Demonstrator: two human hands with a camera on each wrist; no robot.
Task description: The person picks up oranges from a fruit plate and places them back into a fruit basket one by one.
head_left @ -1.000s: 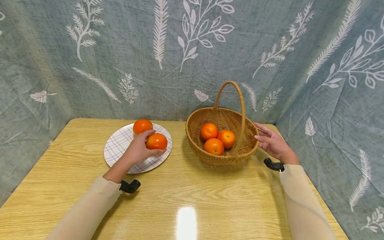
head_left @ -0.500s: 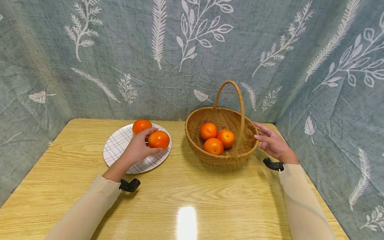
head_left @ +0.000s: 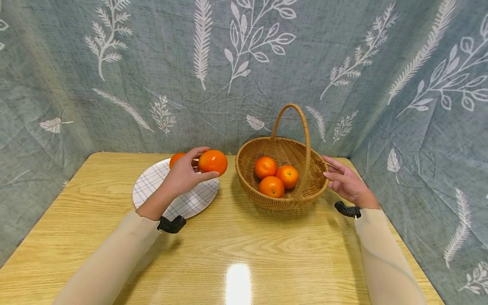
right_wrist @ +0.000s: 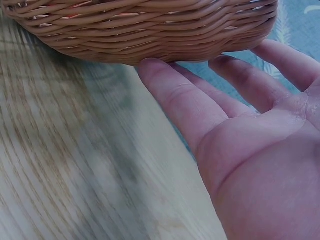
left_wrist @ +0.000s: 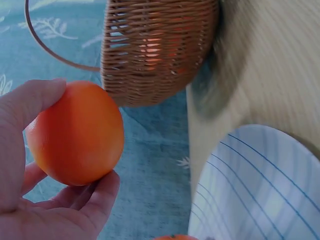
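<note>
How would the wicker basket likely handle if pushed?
The wicker basket would probably stay stiff, given its tight weave and arched handle. Its sides curve inward below, so a hard push might rock it. The round oranges inside have spare room, so they could roll.

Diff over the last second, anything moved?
The left hand has lifted the orange-red fruit, already in its grip, up off the plate and moved it right, toward the basket. No new grasp or release.

Unchanged: right hand at the basket's side, three oranges inside, second fruit on the plate, now partly hidden.
</note>
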